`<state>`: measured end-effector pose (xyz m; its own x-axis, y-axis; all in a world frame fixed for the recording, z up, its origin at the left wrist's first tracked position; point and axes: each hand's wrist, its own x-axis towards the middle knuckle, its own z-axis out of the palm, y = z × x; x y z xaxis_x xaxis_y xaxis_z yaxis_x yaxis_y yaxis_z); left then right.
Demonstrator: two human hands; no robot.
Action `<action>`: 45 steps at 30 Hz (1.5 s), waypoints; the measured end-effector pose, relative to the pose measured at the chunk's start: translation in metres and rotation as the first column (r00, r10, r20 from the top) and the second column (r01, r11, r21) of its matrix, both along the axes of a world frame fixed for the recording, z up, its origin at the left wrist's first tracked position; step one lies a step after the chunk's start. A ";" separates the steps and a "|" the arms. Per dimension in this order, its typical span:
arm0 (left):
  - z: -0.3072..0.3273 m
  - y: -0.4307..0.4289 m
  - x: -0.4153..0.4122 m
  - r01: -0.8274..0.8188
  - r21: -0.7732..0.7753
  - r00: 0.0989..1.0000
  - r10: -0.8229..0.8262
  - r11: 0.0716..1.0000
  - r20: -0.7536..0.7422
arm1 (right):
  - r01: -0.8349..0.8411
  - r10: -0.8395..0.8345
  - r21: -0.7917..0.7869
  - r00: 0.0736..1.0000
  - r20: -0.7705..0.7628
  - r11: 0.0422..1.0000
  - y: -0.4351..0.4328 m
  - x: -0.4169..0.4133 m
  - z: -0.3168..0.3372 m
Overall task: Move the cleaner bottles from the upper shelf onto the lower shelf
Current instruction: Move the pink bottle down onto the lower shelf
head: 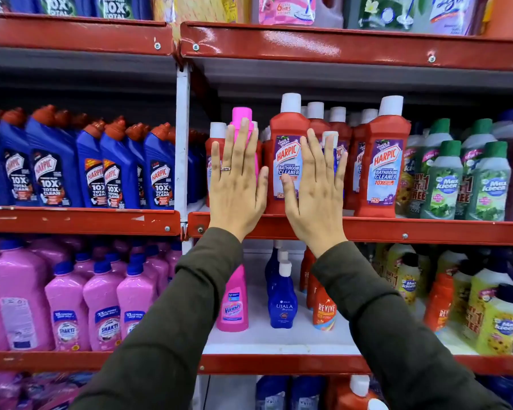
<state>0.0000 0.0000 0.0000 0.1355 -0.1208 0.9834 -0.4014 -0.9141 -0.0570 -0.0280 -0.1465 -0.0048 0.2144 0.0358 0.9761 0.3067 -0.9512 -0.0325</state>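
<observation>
Both my hands are raised flat, fingers spread, in front of the upper shelf (367, 229). My left hand (237, 179) covers a pink bottle (243, 116) standing there. My right hand (314, 184) is in front of a small blue bottle with a white cap (330, 137), beside a red Harpic bathroom cleaner bottle (288, 161). Neither hand holds anything. On the lower shelf (279, 338) stand a pink Vanish bottle (234, 303), a blue Ujala bottle (282, 300) and an orange Revive bottle (325, 309).
More red Harpic bottles (382, 164) and green Max Kleen bottles (444, 184) fill the upper shelf on the right. Blue Harpic bottles (51, 164) crowd the left bay, pink Shakti bottles (101, 315) below them. A white upright (182, 143) divides the bays.
</observation>
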 end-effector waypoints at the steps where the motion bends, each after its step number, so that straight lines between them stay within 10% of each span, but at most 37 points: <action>1: -0.001 0.005 0.000 -0.019 -0.015 1.000 0.019 1.000 0.001 | -0.004 0.004 0.001 1.000 0.002 1.000 0.005 0.000 0.000; 10: -0.018 0.062 0.011 -0.096 -0.062 0.995 0.094 0.993 -0.023 | -0.282 0.304 0.130 0.933 -0.192 0.950 0.056 0.017 0.002; 22: -0.075 0.106 0.045 -0.100 -0.067 0.983 0.088 0.993 -0.163 | -0.415 0.782 0.715 0.549 -0.295 0.562 0.070 0.044 0.020; 45: -0.077 0.108 0.048 -0.123 -0.029 0.977 0.116 0.992 -0.178 | -0.594 0.893 0.724 0.445 -0.067 0.350 0.071 -0.004 0.012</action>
